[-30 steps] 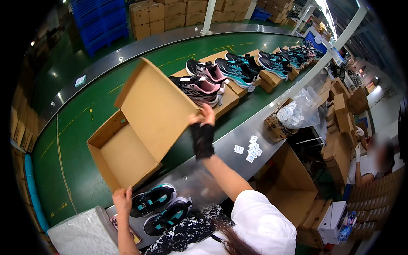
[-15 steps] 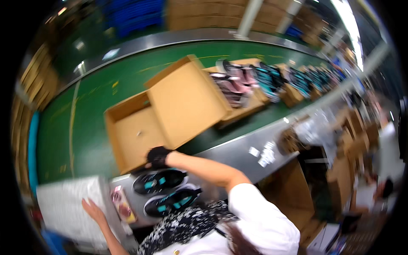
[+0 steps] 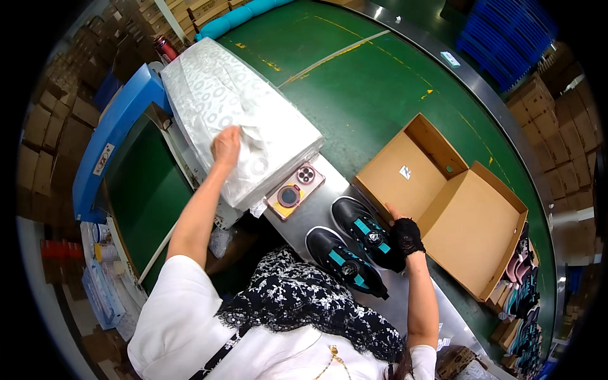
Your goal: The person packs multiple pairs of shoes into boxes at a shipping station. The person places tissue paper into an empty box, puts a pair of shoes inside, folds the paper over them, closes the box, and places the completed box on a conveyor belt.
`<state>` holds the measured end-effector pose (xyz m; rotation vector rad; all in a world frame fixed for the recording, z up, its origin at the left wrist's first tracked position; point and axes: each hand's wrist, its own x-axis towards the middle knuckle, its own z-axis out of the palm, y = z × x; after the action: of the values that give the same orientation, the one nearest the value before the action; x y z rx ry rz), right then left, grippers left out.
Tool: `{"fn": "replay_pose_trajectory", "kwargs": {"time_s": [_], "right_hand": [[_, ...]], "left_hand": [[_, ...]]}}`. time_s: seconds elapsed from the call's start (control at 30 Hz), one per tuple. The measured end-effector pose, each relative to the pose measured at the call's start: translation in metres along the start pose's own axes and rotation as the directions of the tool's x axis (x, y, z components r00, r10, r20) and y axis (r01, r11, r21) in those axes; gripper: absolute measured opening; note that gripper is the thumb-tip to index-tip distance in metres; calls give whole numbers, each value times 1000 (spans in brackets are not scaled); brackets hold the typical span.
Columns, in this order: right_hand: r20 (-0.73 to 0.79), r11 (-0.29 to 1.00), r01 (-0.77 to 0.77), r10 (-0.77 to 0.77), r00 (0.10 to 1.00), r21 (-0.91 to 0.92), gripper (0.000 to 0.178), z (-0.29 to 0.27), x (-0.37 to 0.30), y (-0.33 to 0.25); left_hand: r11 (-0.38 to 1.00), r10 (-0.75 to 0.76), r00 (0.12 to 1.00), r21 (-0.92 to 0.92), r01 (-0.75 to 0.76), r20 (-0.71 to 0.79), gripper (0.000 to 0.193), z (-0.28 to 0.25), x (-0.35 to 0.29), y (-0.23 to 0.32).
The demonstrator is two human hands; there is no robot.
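My left hand [image 3: 226, 147] is closed on the top sheet of thin white patterned wrapping paper [image 3: 209, 82], which puckers beside the fingers. The paper lies in a thick stack at the left. My right hand [image 3: 406, 234], in a black fingerless glove, grips the near wall of an open cardboard shoebox [image 3: 472, 234], one finger reaching over its edge. Inside the box is a small white packet [image 3: 405, 171]. Two black shoes with teal straps and dials, one nearer the box [image 3: 364, 229] and one nearer me [image 3: 342, 259], lie side by side on the metal ledge.
A phone in a pinkish case [image 3: 296, 192] lies between paper and shoes. The green conveyor belt [image 3: 342, 101] runs beyond the ledge. More shoes on boxes [image 3: 522, 316] line it at the right. A blue-framed machine [image 3: 120, 120] stands at the left.
The view has turned left. My left hand, previously spread flat on the paper stack, has closed on its top sheet. My right hand remains at the box's near wall.
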<state>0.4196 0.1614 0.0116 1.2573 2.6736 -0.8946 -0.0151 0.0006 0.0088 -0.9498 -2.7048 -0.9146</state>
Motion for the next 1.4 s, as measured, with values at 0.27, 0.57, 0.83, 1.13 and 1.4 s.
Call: {"fn": "replay_pose_trajectory", "kwargs": {"time_s": [0.27, 0.57, 0.83, 1.13, 1.4], "right_hand": [[-152, 928, 255, -220, 964, 272, 61, -38, 6, -53], [-604, 321, 516, 504, 617, 794, 31, -128, -32, -44], [-494, 374, 712, 868, -44, 594, 27, -177, -161, 121], [-463, 459, 701, 862, -205, 545, 19, -137, -243, 177], [-598, 506, 543, 801, -9, 670, 47, -56, -179, 100]], "left_hand": [[685, 293, 927, -625, -375, -234, 13, -95, 15, 199], [217, 750, 661, -938, -271, -17, 41, -39, -105, 375], [482, 847, 390, -215, -849, 361, 61, 34, -90, 269], [833, 553, 831, -37, -552, 55, 99, 53, 7, 189], [834, 242, 544, -459, 307, 803, 35, 68, 6, 131]]}}
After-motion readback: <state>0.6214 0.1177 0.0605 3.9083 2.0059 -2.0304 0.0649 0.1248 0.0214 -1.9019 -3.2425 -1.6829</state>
